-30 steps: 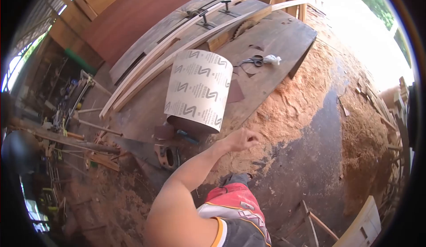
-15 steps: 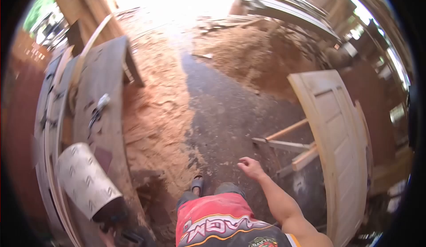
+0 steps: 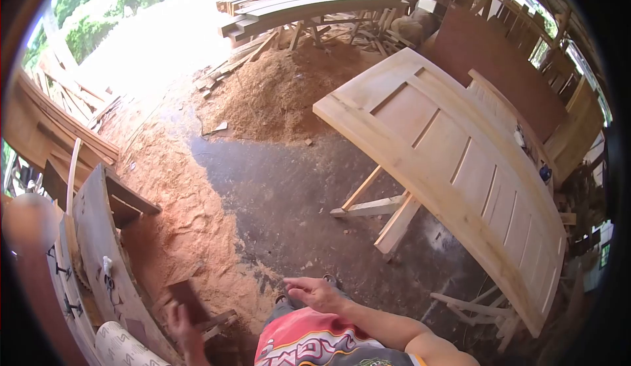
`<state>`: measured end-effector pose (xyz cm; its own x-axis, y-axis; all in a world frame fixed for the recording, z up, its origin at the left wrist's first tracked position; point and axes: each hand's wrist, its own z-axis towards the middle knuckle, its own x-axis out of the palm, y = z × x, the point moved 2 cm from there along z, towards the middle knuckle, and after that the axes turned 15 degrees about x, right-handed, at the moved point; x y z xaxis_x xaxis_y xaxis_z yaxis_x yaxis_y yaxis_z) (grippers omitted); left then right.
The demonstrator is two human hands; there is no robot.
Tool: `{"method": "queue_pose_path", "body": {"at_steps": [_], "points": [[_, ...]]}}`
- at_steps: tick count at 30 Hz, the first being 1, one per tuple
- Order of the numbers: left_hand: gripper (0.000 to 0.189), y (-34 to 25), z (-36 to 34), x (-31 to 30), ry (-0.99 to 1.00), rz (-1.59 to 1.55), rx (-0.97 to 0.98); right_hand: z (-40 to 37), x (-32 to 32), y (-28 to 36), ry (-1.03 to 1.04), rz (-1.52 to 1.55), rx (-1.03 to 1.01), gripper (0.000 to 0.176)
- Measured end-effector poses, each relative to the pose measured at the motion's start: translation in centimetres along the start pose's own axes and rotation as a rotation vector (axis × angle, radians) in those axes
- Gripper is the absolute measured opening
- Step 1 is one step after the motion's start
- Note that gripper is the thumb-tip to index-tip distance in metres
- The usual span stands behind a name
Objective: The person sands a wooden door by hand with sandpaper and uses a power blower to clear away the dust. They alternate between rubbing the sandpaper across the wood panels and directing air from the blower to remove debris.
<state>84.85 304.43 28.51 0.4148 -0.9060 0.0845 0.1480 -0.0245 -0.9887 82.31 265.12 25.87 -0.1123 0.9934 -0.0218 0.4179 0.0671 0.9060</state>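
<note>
My left hand (image 3: 183, 326), blurred at the lower left, grips a reddish-brown piece of sandpaper (image 3: 188, 301) beside the workbench. In front of my waist, my right hand (image 3: 314, 294) is held with its fingers stretched out and nothing in them. Near the left hand, a white printed roll (image 3: 125, 346) lies on the near end of the workbench (image 3: 98, 234). To the right, a pale wooden panel door (image 3: 453, 162) rests flat on wooden supports (image 3: 397, 225), apart from both hands.
Sawdust (image 3: 177, 215) covers the floor on the left, beside dark concrete (image 3: 282, 188). Behind it rises a sawdust heap (image 3: 269, 96) with stacked boards (image 3: 315, 1) at the back. A cord with a white plug (image 3: 108, 271) lies on the bench.
My view has turned right, bringing the door closer to the middle. The sandpaper has left the bench and is in my left hand. My right hand has moved in front of my body.
</note>
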Motion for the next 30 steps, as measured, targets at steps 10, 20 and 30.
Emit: {"method": "queue_pose_path", "body": {"at_steps": [10,20,30], "points": [[0.021,2.7,-7.1,41.7,1.255,-0.253,-0.418,-1.9,-15.9,4.0,-0.532,0.398,-0.071,0.024],[0.025,9.8,15.8,67.1,1.072,0.211,0.380,9.9,-36.0,9.0,-1.374,-0.546,-0.093,0.027],[0.036,19.7,28.2,86.2,1.381,0.192,-0.039,33.3,-46.3,11.4,-1.251,-0.826,0.223,0.036]]}}
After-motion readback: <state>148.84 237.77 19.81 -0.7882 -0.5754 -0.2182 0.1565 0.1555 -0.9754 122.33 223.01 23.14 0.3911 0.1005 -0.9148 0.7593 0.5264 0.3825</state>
